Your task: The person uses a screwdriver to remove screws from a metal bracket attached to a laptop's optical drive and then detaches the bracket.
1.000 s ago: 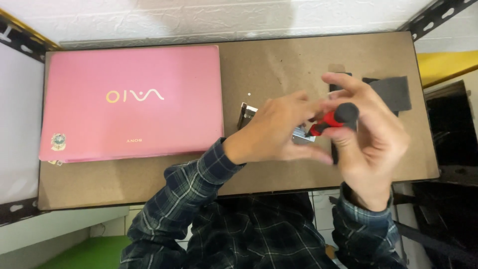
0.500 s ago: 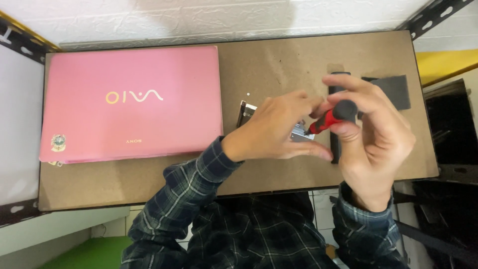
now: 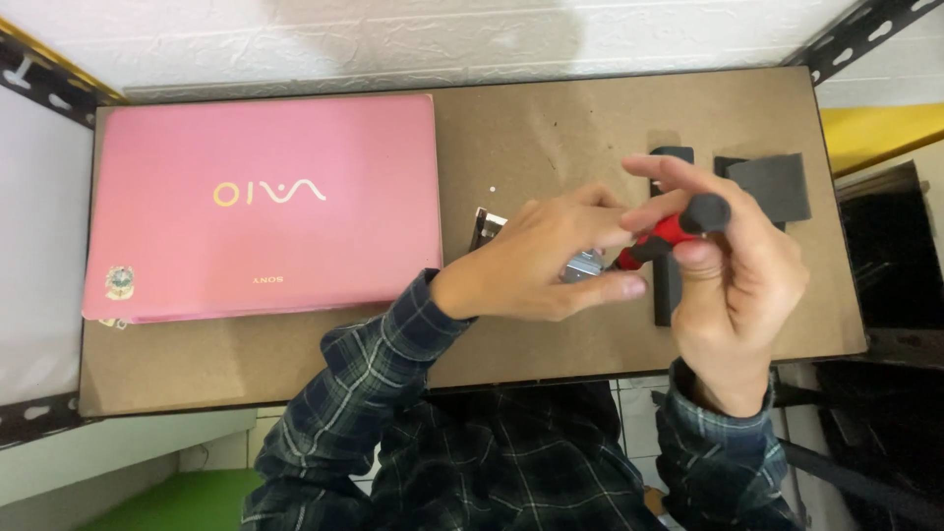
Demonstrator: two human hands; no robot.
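My left hand (image 3: 546, 261) grips a small flat metal part (image 3: 582, 267) above the brown table (image 3: 551, 128); only its edges show between my fingers. My right hand (image 3: 733, 270) holds a red screwdriver with a black cap (image 3: 671, 232), its tip pointed at the metal part. Both hands hover right of centre, close together. A closed pink laptop (image 3: 265, 206) lies on the left half of the table, apart from the hands.
A long black bar (image 3: 668, 295) lies upright under my right hand. A dark flat square piece (image 3: 777, 185) sits at the far right. A tiny white speck (image 3: 492, 190) rests near the laptop. Black shelf brackets (image 3: 44, 69) frame the corners.
Both hands stay almost in place; my right hand has shifted slightly and its fingers have turned on the screwdriver handle.
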